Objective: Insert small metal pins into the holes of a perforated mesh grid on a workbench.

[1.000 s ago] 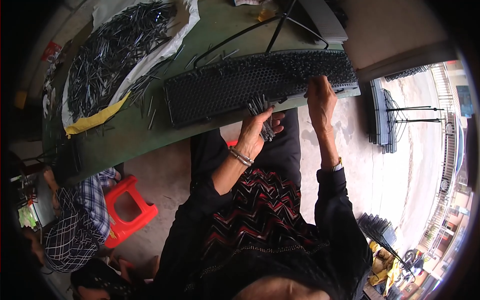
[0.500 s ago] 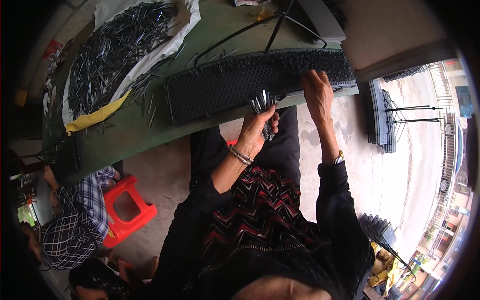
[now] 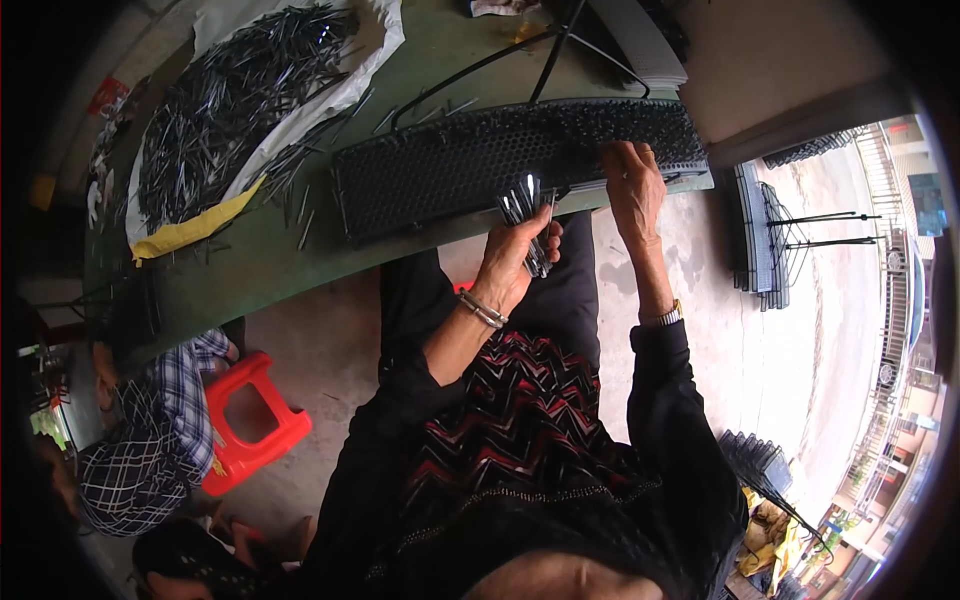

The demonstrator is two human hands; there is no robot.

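A long black panel [image 3: 430, 178] full of small holes lies along the table's near edge, with curved black rods rising behind it. Short dark pieces fill the holes of its far and right-hand part. My left hand [image 3: 512, 255] is closed round a bundle of thin, shiny dark strips [image 3: 522, 203], just in front of the panel's near edge. At the right part of the panel, my right hand [image 3: 634, 190] is bent down with its fingertips pinched together against the surface. Whatever sits between those fingertips is hidden.
A large heap of the same dark strips [image 3: 245, 95] lies on a white sheet on the green table [image 3: 215, 295], at the far left. Several loose strips lie beside it. A red stool [image 3: 285, 435] and seated people are at the lower left. More black panels [image 3: 760, 235] stand at right.
My right hand stays at nearly the same spot on the panel, its wrist shifted very slightly. The bundle in my left hand has turned a little.
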